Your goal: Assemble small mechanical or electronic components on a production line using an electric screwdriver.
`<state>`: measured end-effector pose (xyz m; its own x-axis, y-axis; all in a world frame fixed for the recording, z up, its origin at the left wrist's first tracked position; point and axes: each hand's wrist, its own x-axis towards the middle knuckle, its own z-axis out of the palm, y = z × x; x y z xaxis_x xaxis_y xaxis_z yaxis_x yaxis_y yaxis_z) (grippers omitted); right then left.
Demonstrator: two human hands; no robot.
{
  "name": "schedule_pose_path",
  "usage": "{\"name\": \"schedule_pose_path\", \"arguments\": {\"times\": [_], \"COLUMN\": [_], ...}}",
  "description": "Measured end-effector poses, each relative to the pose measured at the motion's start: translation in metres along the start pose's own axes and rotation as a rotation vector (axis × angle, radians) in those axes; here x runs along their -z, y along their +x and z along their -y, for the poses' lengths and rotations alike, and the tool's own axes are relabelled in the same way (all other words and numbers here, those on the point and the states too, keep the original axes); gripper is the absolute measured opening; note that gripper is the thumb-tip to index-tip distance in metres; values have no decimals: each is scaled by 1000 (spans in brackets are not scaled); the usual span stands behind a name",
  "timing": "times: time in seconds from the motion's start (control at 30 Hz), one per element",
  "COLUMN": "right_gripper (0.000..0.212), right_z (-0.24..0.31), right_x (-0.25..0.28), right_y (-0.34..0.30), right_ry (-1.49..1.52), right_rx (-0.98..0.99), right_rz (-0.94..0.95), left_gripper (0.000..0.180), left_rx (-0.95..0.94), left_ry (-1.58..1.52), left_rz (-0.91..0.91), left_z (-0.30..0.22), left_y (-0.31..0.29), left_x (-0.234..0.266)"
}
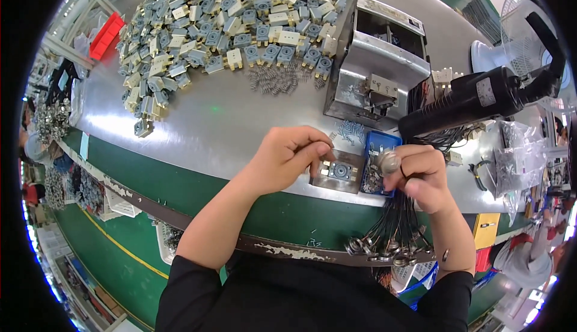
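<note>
My left hand (291, 157) is closed in a pinch at the left side of a metal fixture block (338, 186). Whatever its fingertips hold is too small to make out. Set in the fixture is a small grey and cream housing (341, 171) with a round recess and brass-coloured terminals. My right hand (425, 177) is closed on a round metal cap (389, 162) on a black lead, above the right side of a blue tray (390, 138) of small metal parts. Below that hand, a bundle of black leads (399, 215) with round metal ends hangs over the bench edge.
Many similar housings (228, 16) are heaped at the back left, with a pile of springs (285, 79) before them. Small screws (351, 131) lie behind the fixture. A metal machine (375, 61) and a black cylindrical tool (463, 103) stand behind the tray. Cutters (479, 174) lie right.
</note>
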<state>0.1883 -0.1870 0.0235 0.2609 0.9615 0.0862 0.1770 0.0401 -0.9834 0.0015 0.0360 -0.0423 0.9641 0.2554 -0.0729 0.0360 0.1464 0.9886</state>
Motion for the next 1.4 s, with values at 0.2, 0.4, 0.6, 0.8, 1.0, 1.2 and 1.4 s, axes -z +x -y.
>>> {"name": "schedule_pose_path", "arguments": {"times": [0.2, 0.4, 0.6, 0.8, 1.0, 1.2, 1.4], "right_gripper": [32, 21, 23, 24, 25, 18, 15], "right_z": [-1, 3, -11, -13, -16, -3, -2], "right_x": [22, 11, 10, 1, -7, -13, -23], "right_y": [-15, -23, -27, -19, -14, -3, 8], "right_ry": [79, 220, 318, 261, 175, 40, -197], "right_rx": [-51, -268, -247, -191, -204, -355, -369], "right_rz": [79, 23, -79, -73, -100, -103, 12], "left_gripper": [12, 7, 19, 21, 24, 36, 44], "left_rx": [-85, -86, -334, -352, -228, -235, -330], "left_ry": [90, -20, 241, 361, 393, 340, 320], "left_rz": [-36, -82, 5, 63, 104, 83, -10], "left_z": [4, 11, 9, 10, 6, 4, 6], "left_y": [0, 5, 7, 11, 12, 11, 9], "left_x": [-7, -16, -15, -19, -13, -13, -15]}}
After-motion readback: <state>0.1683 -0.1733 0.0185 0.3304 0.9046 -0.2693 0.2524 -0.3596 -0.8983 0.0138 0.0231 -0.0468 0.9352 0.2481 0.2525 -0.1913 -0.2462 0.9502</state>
